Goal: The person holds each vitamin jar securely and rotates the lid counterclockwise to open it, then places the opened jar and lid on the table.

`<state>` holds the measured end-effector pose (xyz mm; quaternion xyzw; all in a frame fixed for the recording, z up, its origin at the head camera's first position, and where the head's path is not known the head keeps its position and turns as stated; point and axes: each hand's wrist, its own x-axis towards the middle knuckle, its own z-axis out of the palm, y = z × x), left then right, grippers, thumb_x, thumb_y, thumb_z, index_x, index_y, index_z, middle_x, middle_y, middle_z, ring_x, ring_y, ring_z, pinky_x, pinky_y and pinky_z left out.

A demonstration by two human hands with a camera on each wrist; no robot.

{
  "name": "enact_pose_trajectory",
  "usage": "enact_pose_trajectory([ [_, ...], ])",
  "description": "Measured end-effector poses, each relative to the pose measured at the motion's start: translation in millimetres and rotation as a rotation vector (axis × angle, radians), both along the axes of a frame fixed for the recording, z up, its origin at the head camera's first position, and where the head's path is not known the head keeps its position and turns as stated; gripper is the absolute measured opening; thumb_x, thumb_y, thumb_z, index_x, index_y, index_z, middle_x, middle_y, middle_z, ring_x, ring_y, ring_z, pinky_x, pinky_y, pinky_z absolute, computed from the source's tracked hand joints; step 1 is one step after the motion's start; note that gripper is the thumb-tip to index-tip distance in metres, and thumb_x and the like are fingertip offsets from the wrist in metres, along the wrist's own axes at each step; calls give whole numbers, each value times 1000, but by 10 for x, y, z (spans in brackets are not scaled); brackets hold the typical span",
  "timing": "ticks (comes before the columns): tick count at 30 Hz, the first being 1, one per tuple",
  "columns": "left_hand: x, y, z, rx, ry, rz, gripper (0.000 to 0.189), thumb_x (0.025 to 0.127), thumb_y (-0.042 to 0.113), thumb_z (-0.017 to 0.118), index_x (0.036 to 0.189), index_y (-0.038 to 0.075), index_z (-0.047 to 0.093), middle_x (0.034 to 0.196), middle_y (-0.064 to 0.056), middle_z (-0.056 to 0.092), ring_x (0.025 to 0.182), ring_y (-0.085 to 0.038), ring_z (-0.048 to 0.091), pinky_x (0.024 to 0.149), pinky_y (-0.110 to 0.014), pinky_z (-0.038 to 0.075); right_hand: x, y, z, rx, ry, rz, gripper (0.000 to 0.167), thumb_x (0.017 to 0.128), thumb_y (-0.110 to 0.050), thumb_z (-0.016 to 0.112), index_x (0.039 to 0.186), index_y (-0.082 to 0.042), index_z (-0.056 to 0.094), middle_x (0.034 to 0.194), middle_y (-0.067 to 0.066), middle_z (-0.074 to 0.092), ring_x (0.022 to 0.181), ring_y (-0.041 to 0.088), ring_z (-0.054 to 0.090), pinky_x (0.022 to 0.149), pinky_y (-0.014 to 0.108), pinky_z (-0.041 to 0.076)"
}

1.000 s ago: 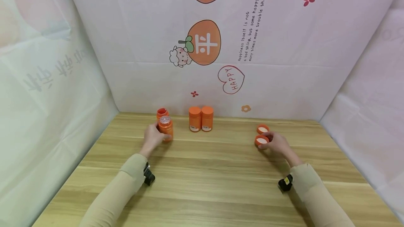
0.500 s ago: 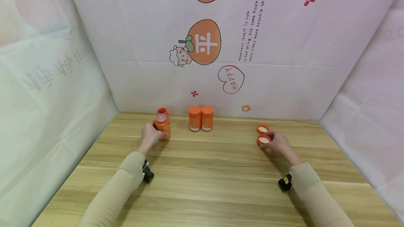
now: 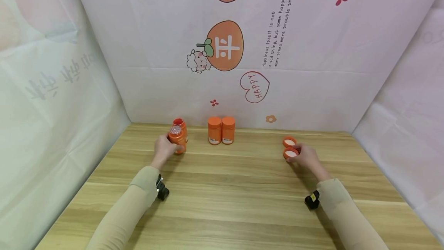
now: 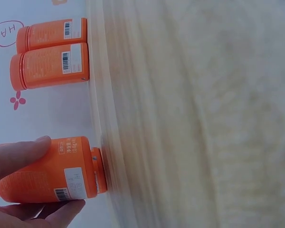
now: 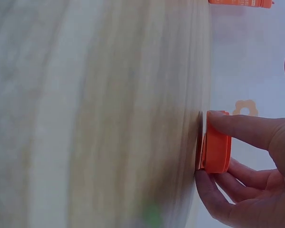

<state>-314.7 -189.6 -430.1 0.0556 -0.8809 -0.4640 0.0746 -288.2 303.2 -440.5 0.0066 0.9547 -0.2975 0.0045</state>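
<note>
A left hand [image 3: 163, 150] grips an upright, uncapped bottle [image 3: 177, 140]; well to its right, the right hand [image 3: 307, 156] pinches a cap [image 3: 290, 153].

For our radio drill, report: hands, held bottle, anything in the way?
Left hand grips uncapped bottle. Right hand pinches cap. Behind: second uncapped bottle, second cap.

L hand [image 3: 163, 152] w/ held btl [image 3: 177, 139] moved left, R hand [image 3: 306, 157] w/ held cap [image 3: 290, 153] right.
</note>
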Motion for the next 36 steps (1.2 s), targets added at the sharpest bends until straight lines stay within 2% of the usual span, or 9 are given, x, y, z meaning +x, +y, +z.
enact_pose_trajectory([
  [11,-9,-35,-23,-15,-16,-11,56,71,3,76,122,-7,55,119,-24,61,109,-36,59,92,-46,47,-38,42,-33,4,16,-18,68,73,-19,79,124,14,48,121,32,54,108,44,52,91,51,43],
  [17,-10,-45,-28,-19,-33,-21,57,71,2,76,122,-9,54,120,-27,60,110,-38,58,93,-47,47,-36,36,-18,-1,-4,-32,69,75,-19,77,126,14,46,123,34,52,110,46,51,93,52,42],
  [26,-23,-63,-12,-50,-62,-9,61,70,6,79,123,-7,53,121,-26,60,111,-38,57,96,-47,44,-36,44,-15,-9,17,-22,63,75,-15,78,123,15,50,117,33,56,104,42,55,88,49,46],
  [36,-53,-98,-27,-69,-75,-3,61,68,8,79,122,-9,54,120,-26,60,109,-37,57,97,-48,43,-43,66,2,-9,0,-10,59,76,-11,76,123,15,50,116,32,57,102,41,55,85,48,46],
])
